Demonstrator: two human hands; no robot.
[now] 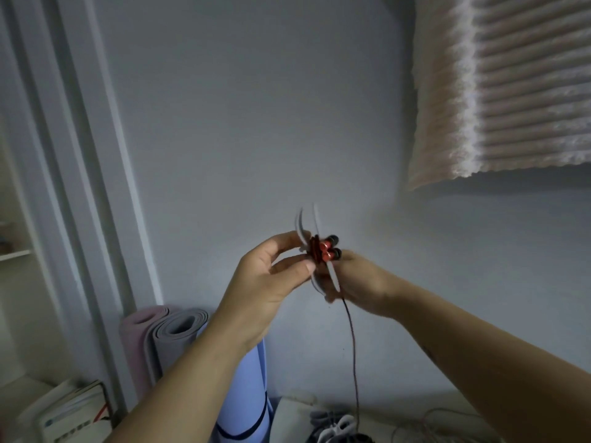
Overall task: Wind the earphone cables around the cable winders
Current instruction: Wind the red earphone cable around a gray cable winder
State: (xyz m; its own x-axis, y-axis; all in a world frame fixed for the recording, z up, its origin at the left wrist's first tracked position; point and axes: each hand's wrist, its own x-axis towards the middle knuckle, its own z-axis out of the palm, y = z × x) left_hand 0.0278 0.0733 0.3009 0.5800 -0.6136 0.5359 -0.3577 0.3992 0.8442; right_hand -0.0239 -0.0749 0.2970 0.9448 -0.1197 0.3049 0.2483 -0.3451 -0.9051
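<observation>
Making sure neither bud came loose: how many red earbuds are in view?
2. The upper earbud and the lower earbud sit one above the other at the middle of the white winder. None looks hidden.

No text can be read. Left of the blue rolled mat (243, 394), at the bottom of the view, a white box (64, 417) bears a line of dark print (68, 433) along its lower face and a small blue mark (51, 423) above that line. Both are too blurred and too small to make out.
</observation>
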